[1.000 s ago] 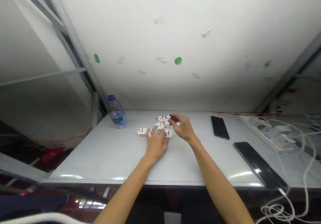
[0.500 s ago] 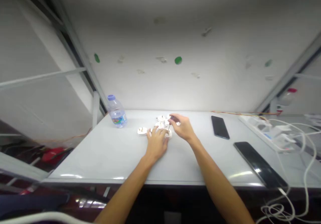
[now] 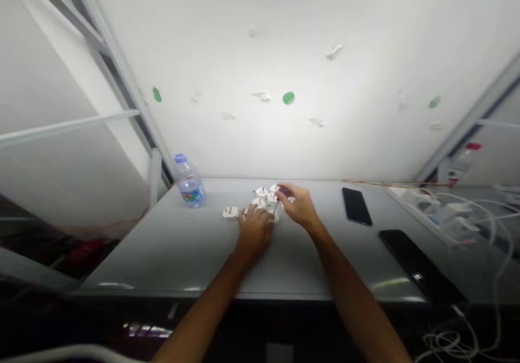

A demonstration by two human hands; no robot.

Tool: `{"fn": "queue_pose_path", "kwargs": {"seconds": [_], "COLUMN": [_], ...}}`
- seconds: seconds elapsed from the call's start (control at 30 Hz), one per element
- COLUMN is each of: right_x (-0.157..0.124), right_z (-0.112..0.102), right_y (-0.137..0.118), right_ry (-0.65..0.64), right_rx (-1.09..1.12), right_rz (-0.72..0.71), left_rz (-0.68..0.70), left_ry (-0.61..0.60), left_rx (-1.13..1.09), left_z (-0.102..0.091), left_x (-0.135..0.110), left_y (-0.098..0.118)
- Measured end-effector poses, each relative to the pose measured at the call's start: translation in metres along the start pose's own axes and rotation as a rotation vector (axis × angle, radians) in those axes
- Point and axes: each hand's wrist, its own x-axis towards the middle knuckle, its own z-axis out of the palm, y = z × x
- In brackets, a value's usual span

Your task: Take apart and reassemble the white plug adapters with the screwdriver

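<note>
Several white plugs point(image 3: 260, 193) lie in a cluster near the middle of the grey table point(image 3: 170, 254). One plug point(image 3: 229, 213) sits apart at the left. My left hand point(image 3: 254, 229) rests on the cluster with fingers curled over a plug. My right hand point(image 3: 298, 206) is closed round a small screwdriver point(image 3: 276, 205), whose thin shaft points down into a plug beside my left fingers.
A small water bottle point(image 3: 189, 182) with a blue cap stands at the back left. Two dark phones point(image 3: 356, 206) point(image 3: 420, 266) lie on the right. White power strips and cables point(image 3: 450, 216) crowd the far right edge. A white wall rises behind.
Both hands stay at the plug cluster with only slight shifts. The picture is darker at the table now.
</note>
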Motion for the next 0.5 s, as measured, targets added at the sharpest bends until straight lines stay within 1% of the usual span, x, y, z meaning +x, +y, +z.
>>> {"fn": "queue_pose_path", "kwargs": {"seconds": [0.3,0.5], "right_x": [0.0000,-0.0001], "right_z": [0.0021,0.0015], "right_y": [0.0013,0.0016], "right_ry": [-0.029,-0.040], "right_rx": [-0.008,-0.029], "right_rz": [-0.008,-0.043], "left_rz": [-0.022,-0.049], "left_ry": [0.001,-0.019], "left_rx": [-0.039,-0.043], "left_z": [-0.0017,-0.0014], "left_x": [0.0010,0.0019], "left_y": [0.0015,0.0006]}}
